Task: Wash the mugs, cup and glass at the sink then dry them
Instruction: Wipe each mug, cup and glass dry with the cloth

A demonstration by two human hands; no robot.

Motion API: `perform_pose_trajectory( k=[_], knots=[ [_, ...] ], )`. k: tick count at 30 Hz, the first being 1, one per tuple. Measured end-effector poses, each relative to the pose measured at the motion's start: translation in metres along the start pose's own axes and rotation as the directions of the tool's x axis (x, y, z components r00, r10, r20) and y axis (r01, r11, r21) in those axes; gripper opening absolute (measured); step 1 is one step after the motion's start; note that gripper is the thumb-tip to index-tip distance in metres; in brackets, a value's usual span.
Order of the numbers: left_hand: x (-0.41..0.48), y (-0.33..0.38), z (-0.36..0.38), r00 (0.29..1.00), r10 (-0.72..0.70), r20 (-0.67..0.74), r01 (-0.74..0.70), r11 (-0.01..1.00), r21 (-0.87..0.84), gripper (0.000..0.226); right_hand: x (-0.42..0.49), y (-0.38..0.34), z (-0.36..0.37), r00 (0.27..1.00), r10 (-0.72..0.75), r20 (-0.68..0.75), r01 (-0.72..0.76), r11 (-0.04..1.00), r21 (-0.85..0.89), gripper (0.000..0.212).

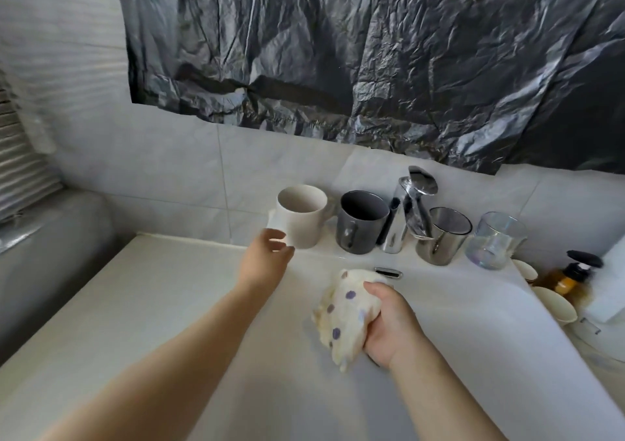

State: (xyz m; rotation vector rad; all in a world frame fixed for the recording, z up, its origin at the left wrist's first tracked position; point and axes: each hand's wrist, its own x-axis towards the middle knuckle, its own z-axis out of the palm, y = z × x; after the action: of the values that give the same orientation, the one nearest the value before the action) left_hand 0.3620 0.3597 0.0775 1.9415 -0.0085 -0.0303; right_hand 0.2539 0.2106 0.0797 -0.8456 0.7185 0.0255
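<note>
Stretching across the frame, a white sink [142, 305] is shown with 4 vessels lined along its back ledge, either side of a chrome tap [404, 214]. Largest of them, a white mug [302, 215] stands upright at the far left, with nothing seen inside it; beside it a dark grey mug [360, 225] is set with its handle turned forward and its interior in shadow. On the other side of the tap a metallic cup [441, 236] stands just under the spout, its contents not discernible, and a clear iridescent glass [494, 245] appears to hold nothing. At the far right an amber pump bottle [568, 280] is seen, partly filled. Above the basin a spotted cloth [341, 315] is bunched tight in the right hand [389, 322], fingers curled closed around it. The left hand [267, 254] is extended toward the base of the white mug, fingers loosely spread and holding nothing, apparently just short of contact. Judged from this, the mug is about to be taken up: a firm wrap around the body or handle would be advised, since glazed ceramic turns slippery when wet, and the cloth could then be worked inside it.
</note>
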Motion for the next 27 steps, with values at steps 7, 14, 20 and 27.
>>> perform_pose_trajectory(
  k=[7, 14, 20, 27],
  knots=[
    [0.049, 0.009, 0.016, 0.997, 0.026, 0.078, -0.014, 0.989, -0.145, 0.093, 0.016, 0.000, 0.012, 1.000, -0.011, -0.017, 0.011, 1.000, 0.009, 0.021],
    [0.075, -0.003, 0.031, 0.994, 0.102, 0.045, -0.088, 0.966, -0.242, 0.092, 0.028, 0.004, 0.010, 1.000, 0.019, -0.006, -0.019, 1.000, -0.002, 0.025],
    [0.070, -0.004, 0.021, 0.969, 0.236, 0.070, -0.213, 0.947, -0.239, 0.083, 0.025, 0.009, 0.005, 0.998, 0.057, 0.019, -0.058, 0.998, 0.030, 0.023],
    [0.002, -0.012, -0.013, 0.964, 0.242, 0.106, -0.180, 0.895, -0.409, 0.070, 0.003, 0.019, -0.001, 0.998, -0.003, 0.055, -0.001, 0.997, 0.083, 0.027]
  ],
)
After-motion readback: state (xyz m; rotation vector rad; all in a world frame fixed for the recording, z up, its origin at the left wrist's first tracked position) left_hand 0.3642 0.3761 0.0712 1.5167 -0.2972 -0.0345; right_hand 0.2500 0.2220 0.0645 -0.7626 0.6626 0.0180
